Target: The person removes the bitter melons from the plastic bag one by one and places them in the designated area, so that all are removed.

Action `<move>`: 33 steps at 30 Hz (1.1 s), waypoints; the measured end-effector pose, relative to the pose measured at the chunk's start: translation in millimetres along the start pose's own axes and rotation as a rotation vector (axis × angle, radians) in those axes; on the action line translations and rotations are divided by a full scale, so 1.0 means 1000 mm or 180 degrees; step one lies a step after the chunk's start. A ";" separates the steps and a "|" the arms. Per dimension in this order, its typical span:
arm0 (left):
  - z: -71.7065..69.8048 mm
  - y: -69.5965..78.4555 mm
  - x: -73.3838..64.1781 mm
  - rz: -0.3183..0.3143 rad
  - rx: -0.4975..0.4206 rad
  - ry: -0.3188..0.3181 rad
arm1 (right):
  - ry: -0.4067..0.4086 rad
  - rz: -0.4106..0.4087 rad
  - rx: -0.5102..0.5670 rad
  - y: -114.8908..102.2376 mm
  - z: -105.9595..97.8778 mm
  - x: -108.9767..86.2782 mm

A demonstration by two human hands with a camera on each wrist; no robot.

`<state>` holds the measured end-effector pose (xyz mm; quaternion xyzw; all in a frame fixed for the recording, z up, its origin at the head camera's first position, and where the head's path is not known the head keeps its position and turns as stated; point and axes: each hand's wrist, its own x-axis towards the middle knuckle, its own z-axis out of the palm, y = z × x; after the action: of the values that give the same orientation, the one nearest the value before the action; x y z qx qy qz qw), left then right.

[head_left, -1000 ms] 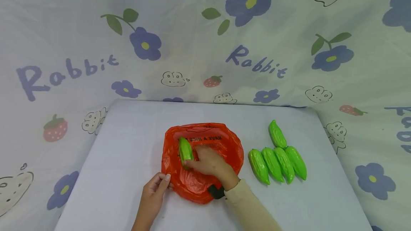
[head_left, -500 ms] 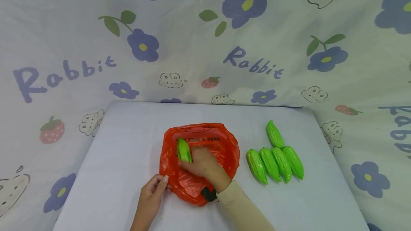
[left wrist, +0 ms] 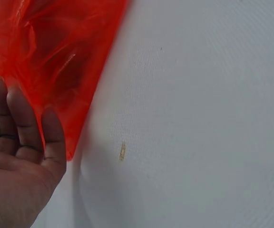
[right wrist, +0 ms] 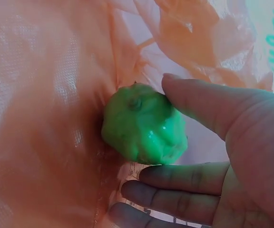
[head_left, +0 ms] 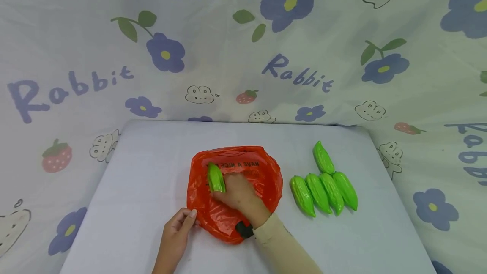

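Note:
A red plastic bag (head_left: 228,219), printed with black lettering, stands with its mouth spread wide on the white table. My left hand (head_left: 177,229) pinches its near left rim, thumb on the inner side; the left wrist view has the fingers against the bag's outside. Inside the bag, my right hand (head_left: 241,195) holds a bright green, ridged bitter melon (head_left: 215,177). From the right wrist, the melon (right wrist: 144,126) appears end-on, the thumb at one side and the index finger at the other. Its lower end is hidden by the hand in the head view.
Right of the bag lie several more bitter melons (head_left: 318,193) side by side, with one (head_left: 323,157) behind them. A black object (head_left: 244,229) sits at my right wrist. Patterned cloth (head_left: 213,45) hangs behind the white table (head_left: 144,172).
My right hand has shifted slightly along the bitter melon, its thumb now covering more of the near end. The left hand keeps its place on the rim. The head view has drifted slightly.

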<state>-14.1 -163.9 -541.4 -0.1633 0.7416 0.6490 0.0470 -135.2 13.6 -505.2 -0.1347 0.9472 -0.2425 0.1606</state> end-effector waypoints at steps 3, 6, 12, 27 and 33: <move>-0.001 0.000 0.000 -0.0011 0.0015 0.0003 | -0.0019 0.0017 0.0021 0.000 -0.001 0.000; -0.001 0.000 0.000 -0.0030 0.0016 0.0021 | -0.0023 0.0004 0.0047 0.001 -0.002 0.000; 0.000 0.000 0.000 -0.0025 -0.0001 0.0015 | 0.0024 -0.0025 0.0184 0.003 -0.004 -0.001; -0.001 -0.004 0.000 -0.0053 -0.0107 -0.0038 | -0.0040 0.0037 0.0238 0.006 -0.007 -0.006; -0.002 -0.007 -0.001 -0.0061 -0.0120 -0.0013 | -0.0144 -0.0020 0.0230 0.008 -0.008 -0.011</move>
<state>-11.0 -166.7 -547.7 -0.1699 0.7275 0.6627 0.0518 -129.5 27.1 -499.8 -0.1373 0.9335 -0.2740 0.1860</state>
